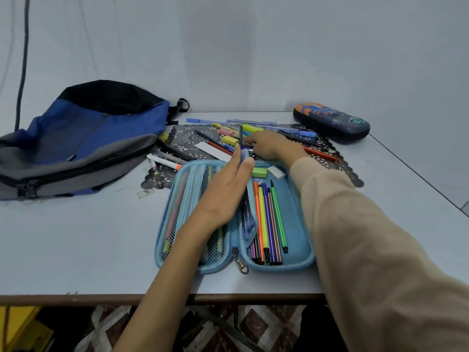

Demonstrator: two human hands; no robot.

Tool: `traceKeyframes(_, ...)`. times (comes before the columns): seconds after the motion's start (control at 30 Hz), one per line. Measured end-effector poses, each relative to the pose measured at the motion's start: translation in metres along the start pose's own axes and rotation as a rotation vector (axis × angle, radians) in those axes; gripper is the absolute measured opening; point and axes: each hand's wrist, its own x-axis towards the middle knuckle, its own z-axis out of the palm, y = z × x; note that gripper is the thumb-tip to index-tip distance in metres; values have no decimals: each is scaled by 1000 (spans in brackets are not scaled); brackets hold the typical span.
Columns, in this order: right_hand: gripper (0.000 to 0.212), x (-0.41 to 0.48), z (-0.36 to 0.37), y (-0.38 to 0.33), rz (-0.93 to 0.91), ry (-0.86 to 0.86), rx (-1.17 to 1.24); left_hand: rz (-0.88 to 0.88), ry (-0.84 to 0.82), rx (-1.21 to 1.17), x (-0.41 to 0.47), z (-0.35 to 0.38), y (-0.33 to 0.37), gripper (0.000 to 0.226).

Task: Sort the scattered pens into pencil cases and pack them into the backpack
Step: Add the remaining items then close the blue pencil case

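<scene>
- Blue pencil case (299,240) found open nearest table edge, felt pens already inside.
- Left hand (223,191) clamped on purple pen (241,146), apparently for stowing.
- Right hand (269,146) reached into scattered pens (291,130); grip indeterminable.
- Backpack (83,141) far left, unpacked.

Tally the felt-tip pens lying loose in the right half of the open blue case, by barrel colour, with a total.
In the open blue pencil case, right half, as far as the view shows:
Orange pen: 1
Yellow pen: 1
Purple pen: 1
Brown striped pen: 1
Green pen: 1
Total: 5
More pen ends show near the bottom edge, too overlapped to count.
</scene>
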Motion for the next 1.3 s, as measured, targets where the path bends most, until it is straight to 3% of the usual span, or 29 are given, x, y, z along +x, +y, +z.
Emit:
traceKeyframes(0.27, 19, 0, 7, 13, 128, 227, 130, 3, 7, 0, 0, 0, 0, 60)
traceKeyframes(0.5, 9, 5, 6, 32, 212, 311, 225, 5, 4, 9, -2, 0, 3, 60)
traceKeyframes(0.6, 21, -3, 2, 33, 147, 398, 200, 6, -1, 10, -3, 0, 4, 59)
traceKeyframes(0.67, 24, -15, -10, 26, 101, 425, 358, 6, 0, 11, -3, -1, 4, 59)
traceKeyframes(0.8, 17, -58, -39, 9, -46, 158, 685, -1, -3, 20, -2, -1, 4, 57)
traceKeyframes(1.03, 16, -108, -54, -2, -126, -247, 377, 8, 19, 49, -1, 0, 3, 58)
traceKeyframes(1.3, 11, -117, -41, -9, -183, -192, 169, 4, 24, 19, -2, 1, 4, 57)
